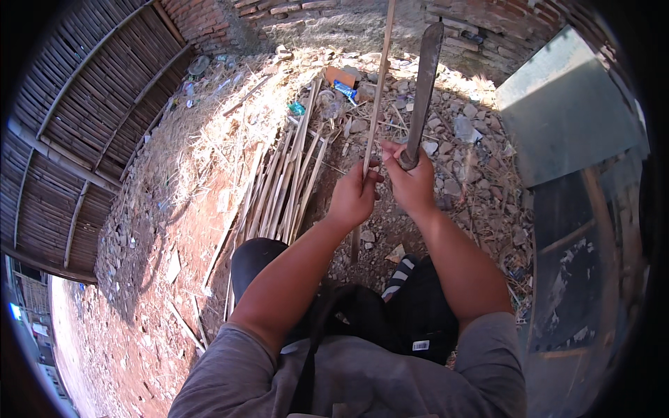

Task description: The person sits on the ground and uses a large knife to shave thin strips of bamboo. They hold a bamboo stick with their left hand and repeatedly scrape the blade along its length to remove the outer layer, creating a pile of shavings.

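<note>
Right of the heap of long, pale wooden strips (277, 188): left hand (352, 198), grip pinching a slim brown strip (379, 90), apparently bamboo; farther right, right hand (414, 184), grip wrapped round a dark metal machete (423, 87).

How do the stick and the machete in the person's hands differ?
The stick is pale tan; the machete is dark.
The stick is narrow, while the machete's blade is broader.
The left hand holds the stick; the right hand grips the machete.
Both are long and point toward the brick wall.
</note>
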`<state>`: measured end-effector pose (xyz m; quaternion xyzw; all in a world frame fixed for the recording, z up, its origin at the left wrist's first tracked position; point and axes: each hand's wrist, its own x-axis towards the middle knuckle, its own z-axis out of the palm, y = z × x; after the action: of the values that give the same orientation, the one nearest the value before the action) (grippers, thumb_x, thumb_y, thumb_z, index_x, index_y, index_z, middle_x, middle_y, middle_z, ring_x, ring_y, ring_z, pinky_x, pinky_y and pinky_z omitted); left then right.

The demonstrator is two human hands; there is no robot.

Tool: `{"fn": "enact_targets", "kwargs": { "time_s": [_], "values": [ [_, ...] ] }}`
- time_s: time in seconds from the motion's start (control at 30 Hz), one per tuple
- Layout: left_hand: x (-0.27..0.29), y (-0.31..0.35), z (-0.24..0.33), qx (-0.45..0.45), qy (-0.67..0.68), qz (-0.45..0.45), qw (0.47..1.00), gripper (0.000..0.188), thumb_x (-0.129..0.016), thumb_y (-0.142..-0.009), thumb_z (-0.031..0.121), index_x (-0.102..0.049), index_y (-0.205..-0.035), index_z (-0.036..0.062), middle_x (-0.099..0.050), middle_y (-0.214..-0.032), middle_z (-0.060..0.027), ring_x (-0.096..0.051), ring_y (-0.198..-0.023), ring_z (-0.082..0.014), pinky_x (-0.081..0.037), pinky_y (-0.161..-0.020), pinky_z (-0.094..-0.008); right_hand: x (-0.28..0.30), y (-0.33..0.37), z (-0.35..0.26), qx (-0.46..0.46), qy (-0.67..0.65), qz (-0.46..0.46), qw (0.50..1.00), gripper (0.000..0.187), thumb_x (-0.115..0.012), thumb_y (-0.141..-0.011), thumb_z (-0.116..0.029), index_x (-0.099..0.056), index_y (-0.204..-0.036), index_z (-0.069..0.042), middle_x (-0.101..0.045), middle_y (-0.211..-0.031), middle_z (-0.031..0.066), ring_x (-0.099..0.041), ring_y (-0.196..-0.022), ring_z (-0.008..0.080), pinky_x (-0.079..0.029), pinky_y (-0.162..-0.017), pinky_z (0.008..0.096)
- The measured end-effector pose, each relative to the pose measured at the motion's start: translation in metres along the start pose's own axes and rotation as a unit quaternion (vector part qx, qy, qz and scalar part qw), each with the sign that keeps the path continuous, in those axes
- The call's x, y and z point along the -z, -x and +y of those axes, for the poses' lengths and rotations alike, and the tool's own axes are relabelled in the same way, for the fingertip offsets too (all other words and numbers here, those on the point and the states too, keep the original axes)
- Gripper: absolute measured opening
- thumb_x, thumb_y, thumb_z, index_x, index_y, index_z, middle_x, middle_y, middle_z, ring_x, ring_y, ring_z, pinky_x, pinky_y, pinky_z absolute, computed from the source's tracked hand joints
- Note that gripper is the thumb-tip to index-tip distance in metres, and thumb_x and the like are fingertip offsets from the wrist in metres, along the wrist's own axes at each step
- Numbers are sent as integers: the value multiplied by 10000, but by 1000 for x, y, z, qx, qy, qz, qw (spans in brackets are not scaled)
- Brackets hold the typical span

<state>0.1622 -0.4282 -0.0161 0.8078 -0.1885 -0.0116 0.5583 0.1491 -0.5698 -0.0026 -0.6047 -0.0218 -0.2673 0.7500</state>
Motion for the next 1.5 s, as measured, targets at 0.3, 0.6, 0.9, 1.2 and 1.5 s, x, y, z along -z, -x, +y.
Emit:
{"fn": "enact_targets", "kwargs": {
  "time_s": [0.3, 0.6, 0.9, 1.2, 1.5],
  "values": [
    [161, -27, 64, -32, -326, 116, 938, 351, -553, -1044, 344, -601, -919, 20, -605, -671, -216, -602, -627, -417, -451, -591, -485, 59, -18, -13, 9, 336, -16, 942, 392, -758, -916, -368, -571, -903, -24, -577, -686, 56, -537, -635, 162, -444, -599, 361],
    [297, 136, 84, 183, -287, 50, 939, 180, -558, -1033, 172, -643, -967, 28, -491, -631, 9, -423, -591, -78, -361, -544, -299, 34, -3, -38, 9, 352, -177, 919, 364, -764, -893, -343, -602, -964, -24, -587, -646, 76, -557, -594, 181, -454, -591, 361],
    [244, 315, 31, 410, -211, -36, 887, 384, -544, -1048, 352, -622, -896, 9, -551, -655, -60, -503, -626, -162, -434, -599, -378, -15, 42, -20, -62, 429, -446, 783, 352, -758, -846, -371, -663, -991, -65, -690, -784, 133, -692, -772, 346, -525, -692, 463],
    [237, 331, 23, 288, -339, -39, 895, 418, -511, -1037, 360, -610, -840, 4, -629, -724, -246, -640, -728, -467, -479, -637, -510, -28, 52, 5, -42, 465, -480, 742, 454, -760, -834, -501, -669, -1005, -91, -679, -766, 144, -683, -782, 375, -526, -713, 485],
    [235, 335, 2, 234, -421, -46, 875, 371, -532, -1018, 337, -549, -805, 34, -614, -692, -254, -629, -690, -490, -465, -611, -577, -28, 49, 1, 39, 507, -457, 730, 380, -745, -864, -441, -668, -986, -90, -643, -701, 151, -664, -697, 379, -504, -644, 493]
  ]
}}
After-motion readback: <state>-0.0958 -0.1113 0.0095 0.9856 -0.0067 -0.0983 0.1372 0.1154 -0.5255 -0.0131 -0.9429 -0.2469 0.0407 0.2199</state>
